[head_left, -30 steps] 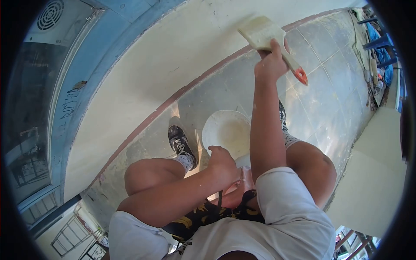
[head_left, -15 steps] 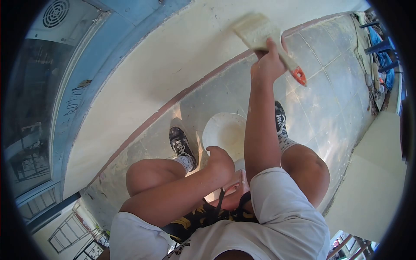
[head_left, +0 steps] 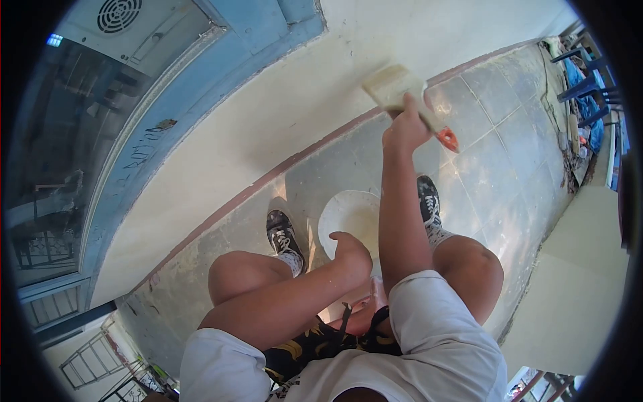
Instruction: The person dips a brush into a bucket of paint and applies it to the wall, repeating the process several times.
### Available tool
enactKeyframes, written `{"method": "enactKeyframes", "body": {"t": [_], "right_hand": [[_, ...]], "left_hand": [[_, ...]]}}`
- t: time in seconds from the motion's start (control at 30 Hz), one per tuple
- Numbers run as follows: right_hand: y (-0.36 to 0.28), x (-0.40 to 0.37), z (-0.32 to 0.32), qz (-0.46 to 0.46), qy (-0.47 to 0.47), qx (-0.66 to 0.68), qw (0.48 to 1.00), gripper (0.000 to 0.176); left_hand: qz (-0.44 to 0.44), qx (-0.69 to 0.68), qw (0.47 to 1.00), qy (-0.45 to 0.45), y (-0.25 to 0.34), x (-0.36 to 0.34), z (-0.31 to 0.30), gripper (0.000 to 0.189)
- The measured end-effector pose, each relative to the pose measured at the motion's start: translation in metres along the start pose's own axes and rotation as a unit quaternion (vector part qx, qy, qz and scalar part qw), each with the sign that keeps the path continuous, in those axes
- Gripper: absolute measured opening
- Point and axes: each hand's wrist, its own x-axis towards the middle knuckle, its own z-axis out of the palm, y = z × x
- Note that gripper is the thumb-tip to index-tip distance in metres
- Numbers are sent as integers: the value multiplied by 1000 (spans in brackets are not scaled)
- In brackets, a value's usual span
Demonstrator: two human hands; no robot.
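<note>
A wide paintbrush (head_left: 395,87) with pale bristles and a red handle tip is gripped in my right hand (head_left: 407,127), its bristles close to the cream wall (head_left: 268,127). Whether they touch the wall is unclear. Near the left rim of a white round bucket (head_left: 358,209) is my left hand (head_left: 351,251), thumb out; its other fingers are hidden. The bucket stands on the tiled floor between my shoes and holds something pale.
A dark red strip (head_left: 268,175) runs along the wall's foot. At the left is a blue window frame (head_left: 140,144). Blue chairs (head_left: 584,87) and clutter stand at the far right. My shoes (head_left: 284,234) rest on grey tiles (head_left: 499,154).
The brush and my right hand sit slightly lower and further left in the view. The whole view has shifted, with the bucket and left hand appearing a little lower and further right.
</note>
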Motion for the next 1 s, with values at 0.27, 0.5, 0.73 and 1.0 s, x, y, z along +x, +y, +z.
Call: {"method": "enactKeyframes", "body": {"t": [0.27, 0.5, 0.73, 1.0], "right_hand": [[-65, -10, 74, -11, -70, 46, 996, 51], [-30, 1, 13, 1, 25, 19, 999, 50], [30, -1, 5, 51, 44, -13, 998, 52], [-44, 11, 29, -16, -33, 62, 997, 48]], "left_hand": [[16, 4, 1000, -6, 1, -3, -2, 37], [12, -14, 1000, 0, -8, -6, -5, 33], [1, 7, 1000, 15, -3, -5, -4, 32], [0, -26, 1000, -9, -8, -4, -7, 31]]}}
